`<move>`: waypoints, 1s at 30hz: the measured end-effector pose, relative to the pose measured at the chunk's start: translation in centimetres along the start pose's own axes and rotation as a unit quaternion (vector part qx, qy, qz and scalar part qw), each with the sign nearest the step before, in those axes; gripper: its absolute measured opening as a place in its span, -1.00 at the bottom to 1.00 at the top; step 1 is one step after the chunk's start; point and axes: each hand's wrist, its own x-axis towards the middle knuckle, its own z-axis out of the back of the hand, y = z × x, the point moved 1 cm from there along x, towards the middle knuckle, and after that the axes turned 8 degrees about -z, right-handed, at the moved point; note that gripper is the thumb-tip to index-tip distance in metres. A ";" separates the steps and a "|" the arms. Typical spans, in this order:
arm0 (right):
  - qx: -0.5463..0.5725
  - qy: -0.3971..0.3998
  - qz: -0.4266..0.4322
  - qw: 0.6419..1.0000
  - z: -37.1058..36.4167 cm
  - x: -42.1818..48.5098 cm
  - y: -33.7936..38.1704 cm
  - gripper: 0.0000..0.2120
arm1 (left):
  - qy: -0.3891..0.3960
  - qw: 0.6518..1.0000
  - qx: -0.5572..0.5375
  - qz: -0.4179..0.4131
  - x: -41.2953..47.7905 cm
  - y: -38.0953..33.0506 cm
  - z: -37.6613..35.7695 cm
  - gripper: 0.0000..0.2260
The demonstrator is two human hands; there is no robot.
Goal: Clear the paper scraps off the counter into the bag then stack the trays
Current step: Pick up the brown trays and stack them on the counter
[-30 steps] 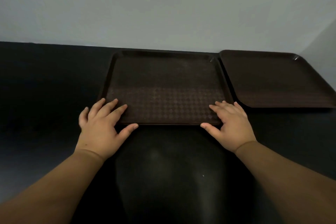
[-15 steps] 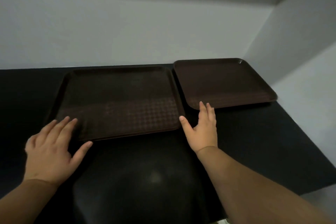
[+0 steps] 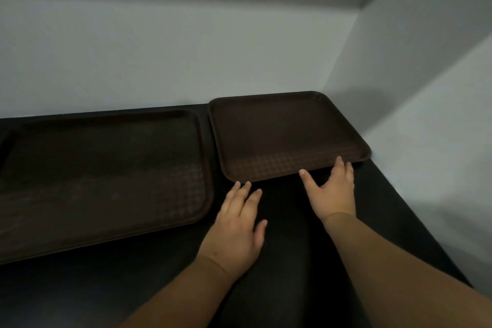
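target: single tray (image 3: 279, 136), brown plastic with a textured face. It lies flat on the black counter (image 3: 292, 261), just right of the tray stack (image 3: 106, 168), with a narrow gap between them and its far side against the wall (image 3: 159, 48).
stack: layered rims show along its near edge, so it likely holds several trays already.
right hand (image 3: 332, 192): spread, fingers laid on the single tray's near rim at the corner farthest from the stack, thumb splayed toward the stack. It does not grip yet.
left hand (image 3: 237, 224): fingers straight and slightly fanned, tips at the tray's near corner on the stack side. Cannot tell whether they touch.
step (judged): stacking, the single tray goes onto the stack.
handling (judged): light, stiff, not fragile. The face looks grippy but the rim is smooth and sits low on the counter.
grip (judged): take the near rim at both corners, fingers over and thumbs under. Tip the near edge up first, then lift level.
risk (judged): a one-handed lift lets it swing into the wall or the stack rim.
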 end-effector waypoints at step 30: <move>0.310 -0.077 -0.153 0.935 5.5 7.5 -2.6 -0.60 | -0.236 0.809 -0.322 0.431 7.2 -3.0 3.7 -0.43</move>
